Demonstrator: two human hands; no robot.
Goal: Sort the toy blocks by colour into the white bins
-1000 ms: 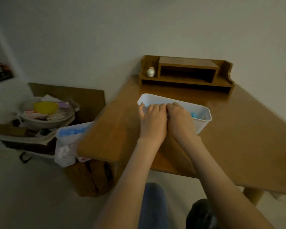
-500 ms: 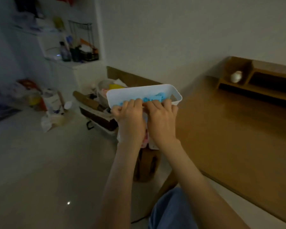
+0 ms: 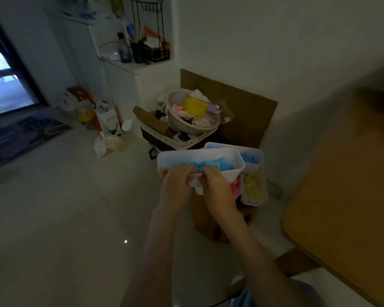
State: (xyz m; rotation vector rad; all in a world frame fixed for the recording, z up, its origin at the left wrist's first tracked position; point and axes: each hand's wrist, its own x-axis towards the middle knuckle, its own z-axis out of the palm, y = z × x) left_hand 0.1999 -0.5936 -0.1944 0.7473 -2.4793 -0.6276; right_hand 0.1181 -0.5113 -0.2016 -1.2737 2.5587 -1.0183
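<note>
1. Left hand: centre of frame, fingers curled over the near rim of the white bin, gripping it.
2. Right hand: just beside the left, fingers hooked over the same rim and holding it.
3. White bin: carried in the air over the floor, well apart from the tabletop at the right of the frame. Contents are blue blocks, with no other colour visible.
4. Second bin: just behind and right of the carried one, also holding blue pieces.
5. Pink blocks and yellow blocks: in two more bins at lower right, side by side and partly hidden. They appear to sit on a brown box.
6. Progress, judged: near the end, since every bin in view shows one colour. What likely remains is to set the carried bin down beside the others.
</note>
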